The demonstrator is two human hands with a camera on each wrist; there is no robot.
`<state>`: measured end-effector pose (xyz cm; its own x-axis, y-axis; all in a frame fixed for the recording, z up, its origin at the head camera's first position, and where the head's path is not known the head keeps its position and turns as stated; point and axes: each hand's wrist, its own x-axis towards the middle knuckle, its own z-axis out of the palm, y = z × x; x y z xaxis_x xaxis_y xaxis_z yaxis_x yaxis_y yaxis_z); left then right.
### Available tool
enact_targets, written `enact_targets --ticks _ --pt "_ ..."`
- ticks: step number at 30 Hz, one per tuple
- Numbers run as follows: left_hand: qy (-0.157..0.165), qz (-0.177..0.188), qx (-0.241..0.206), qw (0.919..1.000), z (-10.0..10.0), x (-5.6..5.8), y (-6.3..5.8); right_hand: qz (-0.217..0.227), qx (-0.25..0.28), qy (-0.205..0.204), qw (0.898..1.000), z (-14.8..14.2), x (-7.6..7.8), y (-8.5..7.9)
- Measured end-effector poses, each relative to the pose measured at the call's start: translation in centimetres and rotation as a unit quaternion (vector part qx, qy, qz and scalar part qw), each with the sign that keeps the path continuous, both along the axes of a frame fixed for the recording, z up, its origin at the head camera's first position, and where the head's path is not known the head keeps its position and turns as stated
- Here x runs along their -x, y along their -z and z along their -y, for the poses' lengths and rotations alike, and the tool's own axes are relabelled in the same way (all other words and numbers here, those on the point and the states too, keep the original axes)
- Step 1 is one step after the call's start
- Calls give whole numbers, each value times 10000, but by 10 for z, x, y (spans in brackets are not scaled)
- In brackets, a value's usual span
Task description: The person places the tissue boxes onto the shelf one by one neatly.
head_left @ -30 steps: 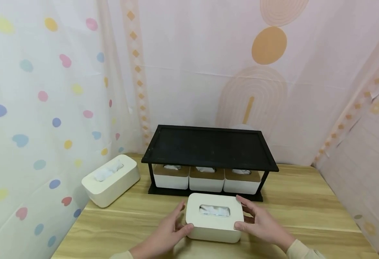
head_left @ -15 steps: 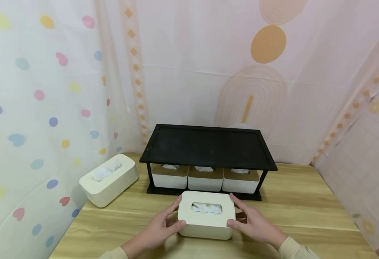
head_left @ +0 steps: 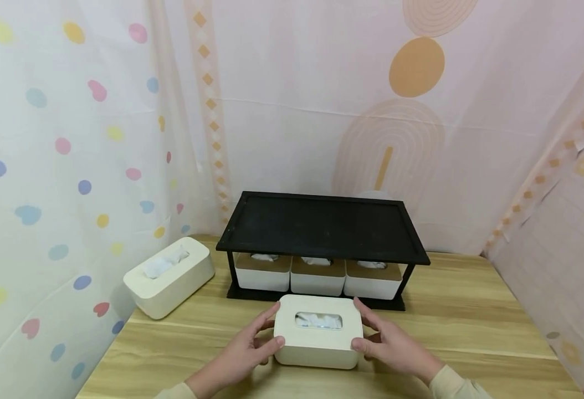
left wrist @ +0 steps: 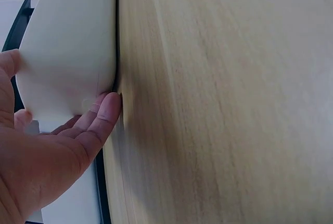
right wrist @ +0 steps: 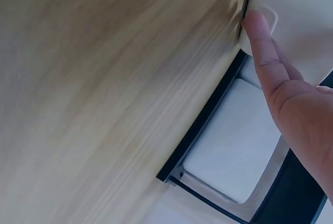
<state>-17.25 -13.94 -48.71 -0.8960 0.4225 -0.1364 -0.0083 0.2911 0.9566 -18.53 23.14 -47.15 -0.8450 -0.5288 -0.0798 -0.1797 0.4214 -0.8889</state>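
A cream tissue box (head_left: 317,356) with white tissue in its top slot sits on the wooden table, in front of the black rack. My left hand (head_left: 241,354) holds its left end, thumb at the near corner and index finger at the far corner. At the right end, my right hand (head_left: 394,344) grips it in the same way. Low on the end of the box (left wrist: 70,47), left fingers touch its side near the table in the left wrist view. The right wrist view has a right fingertip against the box wall (right wrist: 307,31).
Behind the box stands a low black rack (head_left: 322,224) with three brown-topped white tissue boxes (head_left: 317,284) in a row under its top. Another cream tissue box (head_left: 177,288) sits angled on the table's (head_left: 476,332) left side. Patterned curtains (head_left: 282,138) hang behind and beside the table.
Both hands and the cream tissue box have shifted slightly left since a second ago, and the left index finger now lies at the box's far corner. The last half second shows hardly any movement.
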Motion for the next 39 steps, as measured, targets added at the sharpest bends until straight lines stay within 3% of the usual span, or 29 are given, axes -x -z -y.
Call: enact_targets --ticks 6,16,20,28,39 --pt "-110 46 31 9999 -2 -2 1 -114 58 9 9999 3 -4 0" --pt "-279 391 -103 9988 -7 -7 7 542 363 559 9963 9 -12 9" --pt "-493 458 -170 9976 -11 -11 5 590 392 814 9942 12 -16 12" --pt "-974 196 -102 9950 -21 -18 -5 705 528 1110 9899 14 -18 10" --pt "-787 218 -212 9964 -19 -21 -7 1120 800 911 9863 10 -20 11"
